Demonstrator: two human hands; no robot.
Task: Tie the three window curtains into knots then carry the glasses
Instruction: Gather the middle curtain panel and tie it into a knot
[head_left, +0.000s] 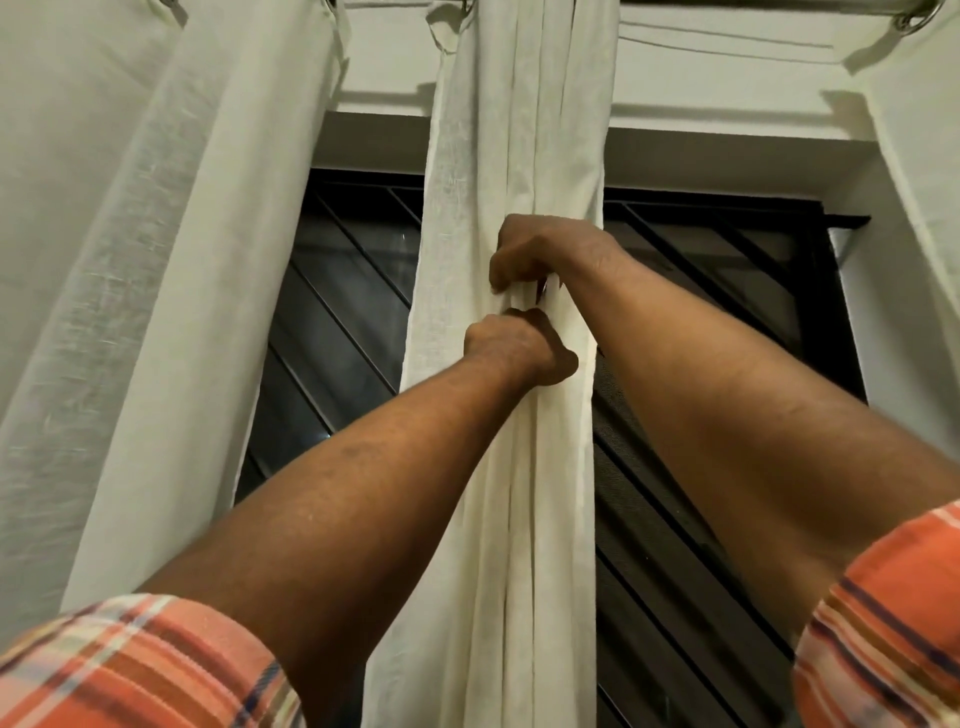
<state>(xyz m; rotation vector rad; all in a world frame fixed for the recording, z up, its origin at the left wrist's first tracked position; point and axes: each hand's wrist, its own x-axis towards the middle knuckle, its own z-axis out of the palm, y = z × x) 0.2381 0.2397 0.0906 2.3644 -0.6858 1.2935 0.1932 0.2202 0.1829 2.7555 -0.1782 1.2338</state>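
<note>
Three cream-white curtains hang from a rod above a dark window. The middle curtain (514, 145) is bunched into long folds in front of me. My right hand (540, 254) is closed around its folds high up. Just below it, my left hand (519, 348) grips the same bunched cloth. The left curtain (171, 234) hangs loose and wide. Only an edge of the right curtain (919, 171) shows. No knot is visible in any of them. No glasses are in view.
Behind the curtains is a dark window (353, 312) with black diagonal bars. The curtain rod with metal rings (909, 21) runs along the top. Both my forearms reach up from orange plaid sleeves (130, 665).
</note>
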